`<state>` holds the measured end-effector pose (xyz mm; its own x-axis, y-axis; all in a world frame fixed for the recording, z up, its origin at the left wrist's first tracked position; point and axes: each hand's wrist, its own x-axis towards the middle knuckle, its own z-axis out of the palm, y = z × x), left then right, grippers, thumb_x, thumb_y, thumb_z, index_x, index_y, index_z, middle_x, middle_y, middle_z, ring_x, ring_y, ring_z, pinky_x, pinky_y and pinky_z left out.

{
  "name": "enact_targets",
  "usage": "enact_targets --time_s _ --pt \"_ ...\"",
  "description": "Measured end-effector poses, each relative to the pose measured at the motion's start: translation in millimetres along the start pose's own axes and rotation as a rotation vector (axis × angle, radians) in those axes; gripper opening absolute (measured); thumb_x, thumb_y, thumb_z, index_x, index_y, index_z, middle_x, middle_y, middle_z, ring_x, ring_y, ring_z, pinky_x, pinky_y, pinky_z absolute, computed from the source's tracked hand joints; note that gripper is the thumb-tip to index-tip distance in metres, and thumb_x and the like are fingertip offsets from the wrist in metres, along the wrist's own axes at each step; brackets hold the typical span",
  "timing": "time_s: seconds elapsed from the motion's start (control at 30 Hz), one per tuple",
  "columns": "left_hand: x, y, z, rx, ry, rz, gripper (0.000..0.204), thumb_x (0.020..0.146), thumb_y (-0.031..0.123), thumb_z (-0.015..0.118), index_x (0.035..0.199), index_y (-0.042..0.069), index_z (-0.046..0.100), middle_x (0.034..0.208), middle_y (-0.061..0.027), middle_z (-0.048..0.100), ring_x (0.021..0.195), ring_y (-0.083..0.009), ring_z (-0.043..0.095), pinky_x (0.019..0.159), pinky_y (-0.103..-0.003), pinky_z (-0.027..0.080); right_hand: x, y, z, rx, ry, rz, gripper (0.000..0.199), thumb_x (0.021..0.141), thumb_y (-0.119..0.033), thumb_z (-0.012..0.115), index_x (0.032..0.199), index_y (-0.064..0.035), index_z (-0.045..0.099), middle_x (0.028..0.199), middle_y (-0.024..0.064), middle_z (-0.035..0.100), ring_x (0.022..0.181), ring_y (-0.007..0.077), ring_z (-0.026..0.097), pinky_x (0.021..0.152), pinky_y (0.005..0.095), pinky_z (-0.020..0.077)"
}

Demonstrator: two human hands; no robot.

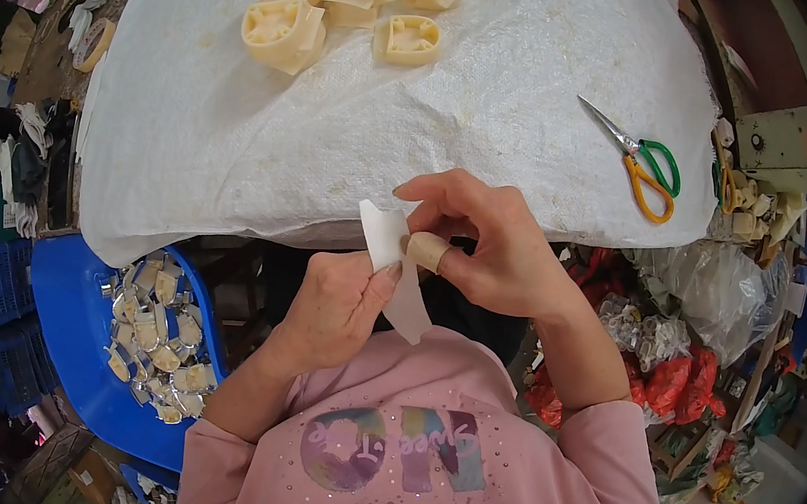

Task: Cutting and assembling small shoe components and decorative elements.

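In front of my chest, my left hand (334, 306) pinches a thin white paper-like strip (385, 237), whose lower end hangs down over the pink shirt as a translucent flap. My right hand (490, 243) meets the strip's right edge, its thumb wrapped in beige tape (426, 251) and pressed against it. The right index finger arches above, apart from the strip, and the other fingertips are partly hidden behind the thumb. Scissors (639, 165) with one green and one orange handle lie on the white-covered table (501, 113), beyond my right hand.
Several cream moulded parts (284, 33) stand at the table's far left. A blue chair-like seat (74, 312) on my left bears many small cream-and-metal pieces (161, 343). At right are a metal box with a lit red lamp (789, 148), clear plastic bags (720, 301) and red bundles (679, 387).
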<state>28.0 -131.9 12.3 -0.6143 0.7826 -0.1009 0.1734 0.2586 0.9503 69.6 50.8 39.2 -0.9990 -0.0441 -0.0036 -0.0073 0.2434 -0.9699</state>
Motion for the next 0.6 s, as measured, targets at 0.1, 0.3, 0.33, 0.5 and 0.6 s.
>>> enact_targets --time_s 0.1,0.3,0.33,0.5,0.6 --pt "-1 1 1 -0.038 0.000 -0.025 0.023 0.091 0.012 0.042 0.092 -0.004 0.058 0.060 -0.0144 0.053 0.053 -0.0287 0.056 0.051 -0.035 0.043 0 -2 -3 -0.070 -0.049 0.000 0.029 0.076 0.003 0.053 0.105 0.0003 0.051 0.073 0.0107 0.063 0.065 0.0217 0.063 0.061 0.0304 0.0496" --pt "1 3 0 -0.122 0.026 -0.043 0.024 0.091 0.012 0.042 0.090 -0.004 0.059 0.062 -0.0147 0.055 0.055 -0.0279 0.057 0.053 -0.034 0.044 -5 4 -6 0.108 0.029 0.038 0.031 0.077 0.002 0.053 0.108 0.0002 0.050 0.077 0.0083 0.063 0.067 0.0196 0.063 0.063 0.0298 0.0499" --pt "1 3 0 -0.121 0.026 -0.043 0.024 0.091 0.012 0.042 0.090 -0.004 0.059 0.062 -0.0147 0.055 0.055 -0.0279 0.057 0.053 -0.034 0.044 -4 4 -5 0.108 0.029 0.038 0.031 0.077 0.002 0.053 0.108 0.0002 0.050 0.077 0.0083 0.063 0.067 0.0196 0.063 0.063 0.0298 0.0499" --pt "1 8 -2 -0.009 -0.083 -0.061 0.023 0.090 0.010 0.042 0.093 -0.004 0.060 0.066 -0.0156 0.057 0.057 -0.0287 0.059 0.054 -0.034 0.045 -3 -6 -6 -0.010 -0.095 0.122 0.037 0.076 0.009 0.056 0.111 -0.0010 0.052 0.078 0.0074 0.060 0.072 0.0135 0.061 0.069 0.0260 0.0515" --pt "1 8 1 -0.061 -0.061 -0.023 0.023 0.090 0.010 0.042 0.091 -0.004 0.060 0.066 -0.0163 0.058 0.058 -0.0295 0.060 0.054 -0.034 0.045 -7 -3 -6 0.007 -0.081 0.059 0.038 0.074 0.011 0.055 0.110 -0.0016 0.052 0.077 0.0071 0.060 0.069 0.0140 0.060 0.066 0.0263 0.0514"
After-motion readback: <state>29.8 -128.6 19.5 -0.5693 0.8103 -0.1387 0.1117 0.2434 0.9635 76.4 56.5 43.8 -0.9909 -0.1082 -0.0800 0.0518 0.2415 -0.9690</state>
